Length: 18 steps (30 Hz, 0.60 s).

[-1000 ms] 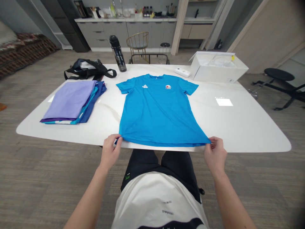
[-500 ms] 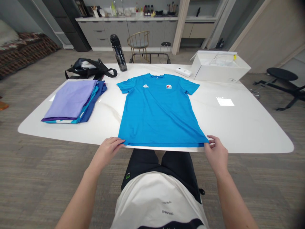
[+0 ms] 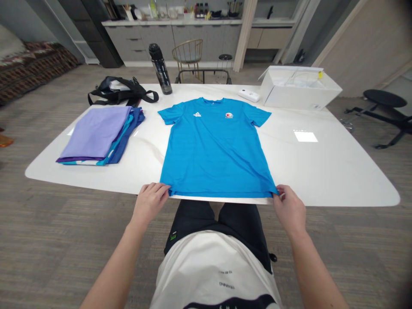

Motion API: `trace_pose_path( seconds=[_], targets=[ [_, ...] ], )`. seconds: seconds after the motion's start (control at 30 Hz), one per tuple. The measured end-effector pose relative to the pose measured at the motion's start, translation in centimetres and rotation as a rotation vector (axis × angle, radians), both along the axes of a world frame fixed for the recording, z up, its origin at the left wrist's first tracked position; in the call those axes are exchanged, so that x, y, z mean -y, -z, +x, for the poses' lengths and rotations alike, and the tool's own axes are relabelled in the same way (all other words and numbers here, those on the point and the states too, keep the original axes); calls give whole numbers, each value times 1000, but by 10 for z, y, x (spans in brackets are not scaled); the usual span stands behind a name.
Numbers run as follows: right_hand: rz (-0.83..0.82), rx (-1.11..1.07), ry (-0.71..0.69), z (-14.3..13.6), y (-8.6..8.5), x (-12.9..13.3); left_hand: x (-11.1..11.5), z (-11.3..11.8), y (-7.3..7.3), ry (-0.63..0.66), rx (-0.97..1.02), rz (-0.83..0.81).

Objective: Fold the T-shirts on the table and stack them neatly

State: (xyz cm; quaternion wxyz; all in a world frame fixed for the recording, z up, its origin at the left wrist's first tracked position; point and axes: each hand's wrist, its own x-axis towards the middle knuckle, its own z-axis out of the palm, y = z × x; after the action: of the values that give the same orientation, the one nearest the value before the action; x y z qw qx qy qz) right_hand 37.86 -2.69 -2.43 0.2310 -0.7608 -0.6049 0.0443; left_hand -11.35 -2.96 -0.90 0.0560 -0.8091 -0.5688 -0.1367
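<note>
A blue T-shirt [image 3: 215,150] lies flat, front side up, with its collar away from me and its hem along the table's near edge. Two small chest logos show. My left hand [image 3: 151,199] is closed on the hem's left corner, fingertips pinching the cloth. At the right hem corner, my right hand [image 3: 289,208] pinches the fabric between thumb and fingers. To the left rests a stack of folded clothes [image 3: 96,133], lilac on top with purple, teal and dark blue layers below.
The white table [image 3: 337,176] holds a black bag [image 3: 122,90] and a dark bottle [image 3: 161,71] at the back left. A white box [image 3: 299,88] stands at the back right beside a small white device [image 3: 249,95]. Chairs and a kitchen counter are beyond.
My right hand has shifted slightly inward with the hem corner. The right side of the T-shirt's hem has come in a little; the left hand barely moved.
</note>
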Motion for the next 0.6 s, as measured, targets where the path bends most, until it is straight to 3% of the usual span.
trace_pose_path(
  seconds=[0.2,0.3,0.4,0.6],
  targets=[
    [120,7,9,4,-3,2,4,4,9,-322,194,173],
    [120,13,72,1,-4,3,6,6,10,-313,158,57],
    [18,37,82,2,-4,4,9,2,8,-268,165,-26],
    [25,62,55,16,-8,4,0,-25,1,-333,228,157]
  ],
)
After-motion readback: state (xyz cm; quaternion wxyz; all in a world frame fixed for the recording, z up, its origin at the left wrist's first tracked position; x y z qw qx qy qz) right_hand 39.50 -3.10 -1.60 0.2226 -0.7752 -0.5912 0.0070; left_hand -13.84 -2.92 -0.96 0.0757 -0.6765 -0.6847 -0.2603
